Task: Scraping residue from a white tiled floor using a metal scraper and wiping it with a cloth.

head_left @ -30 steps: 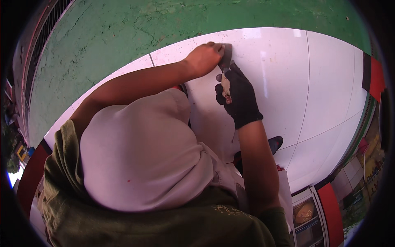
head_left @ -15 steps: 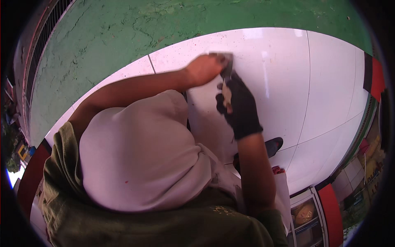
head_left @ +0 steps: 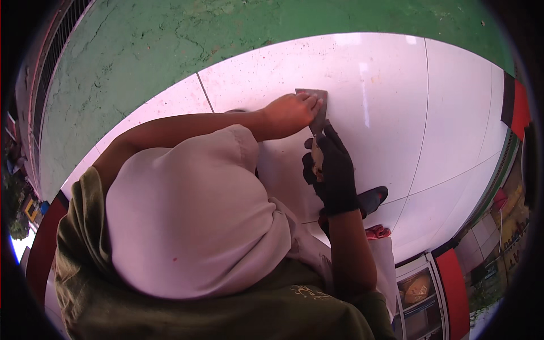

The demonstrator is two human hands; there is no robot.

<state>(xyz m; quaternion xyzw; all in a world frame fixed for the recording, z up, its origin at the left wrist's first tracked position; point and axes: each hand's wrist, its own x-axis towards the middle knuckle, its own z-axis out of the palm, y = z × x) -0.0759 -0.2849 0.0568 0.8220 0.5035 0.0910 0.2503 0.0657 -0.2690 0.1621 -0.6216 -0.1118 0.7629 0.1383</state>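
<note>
A putty knife with a wide, dull metal blade (head_left: pixel 319 118) and a light, worn handle (head_left: pixel 318 160) is over the white tiled floor (head_left: pixel 385 102), its broad edge pointing away from me. My right hand (head_left: pixel 335 173), in a black glove, is wrapped round the handle. Bare, my left hand (head_left: pixel 289 115) has its fingers pressed together on top of the blade near its broad edge. Whether the thumb grips the blade from beneath is hidden. Small dark specks lie scattered over the tiles beyond the blade.
Cracked green ground (head_left: pixel 170 51) borders the tiles on the far side. My dark shoe (head_left: pixel 374 199) stands right of my right wrist, near a red cloth-like thing (head_left: pixel 378 231). At the lower right stands a glass-fronted cabinet (head_left: pixel 422 300). My pale-clad knee (head_left: pixel 175 209) fills the left.
Both hands and the putty knife have come back toward me a little. The blade, blurred before, now shows clearly, with the left fingers lying farther across it.
</note>
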